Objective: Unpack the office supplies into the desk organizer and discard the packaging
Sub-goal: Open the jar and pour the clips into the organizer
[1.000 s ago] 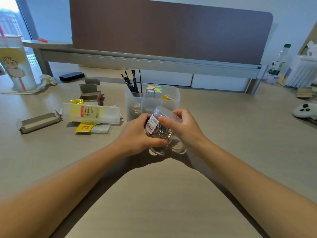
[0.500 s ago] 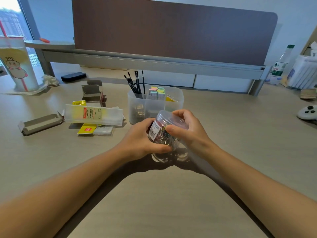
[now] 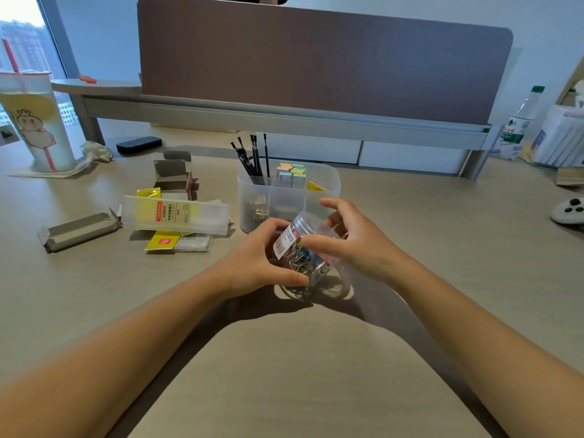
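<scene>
Clear jar of binder clips (image 3: 305, 248) tilted, just before the translucent desk organizer (image 3: 286, 197)

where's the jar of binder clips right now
Head view, centre: the clear jar is tilted between the left hand and right hand, just in front of the desk organizer.
</scene>
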Tool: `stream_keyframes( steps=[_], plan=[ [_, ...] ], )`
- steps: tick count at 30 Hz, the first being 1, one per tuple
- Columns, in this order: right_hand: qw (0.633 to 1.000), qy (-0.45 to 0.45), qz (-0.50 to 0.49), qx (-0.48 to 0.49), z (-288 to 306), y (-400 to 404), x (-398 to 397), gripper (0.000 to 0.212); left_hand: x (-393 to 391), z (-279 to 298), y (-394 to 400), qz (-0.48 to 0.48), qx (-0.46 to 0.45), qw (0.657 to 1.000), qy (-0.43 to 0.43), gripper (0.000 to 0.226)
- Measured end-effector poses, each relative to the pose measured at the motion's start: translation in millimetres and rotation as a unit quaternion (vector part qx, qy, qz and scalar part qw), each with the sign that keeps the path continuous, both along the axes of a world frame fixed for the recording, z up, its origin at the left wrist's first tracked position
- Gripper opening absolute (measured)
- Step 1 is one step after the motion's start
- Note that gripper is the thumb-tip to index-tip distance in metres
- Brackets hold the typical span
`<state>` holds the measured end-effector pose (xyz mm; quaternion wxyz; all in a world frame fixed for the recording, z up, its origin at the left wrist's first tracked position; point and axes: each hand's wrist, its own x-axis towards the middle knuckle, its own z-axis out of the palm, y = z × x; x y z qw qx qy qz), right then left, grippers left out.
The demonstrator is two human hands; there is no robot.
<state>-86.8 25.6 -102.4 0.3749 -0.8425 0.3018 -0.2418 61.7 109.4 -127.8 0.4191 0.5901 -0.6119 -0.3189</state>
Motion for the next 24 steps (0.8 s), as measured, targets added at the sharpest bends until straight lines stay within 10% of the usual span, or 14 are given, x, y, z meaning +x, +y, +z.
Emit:
stream_keyframes(
  steps=[17,24],
  plan=[
    [0.997,-0.079,0.016,0.005,11,3,-22,0.062,10,0,1,0.01,0.012,1.0,-0.009,0.059],
    [0.991,0.134,-0.018,-0.007,-8,-12,-46,0.069,18,-1,0,0.031,0.001,0.999,0.027,0.057]
  ],
)
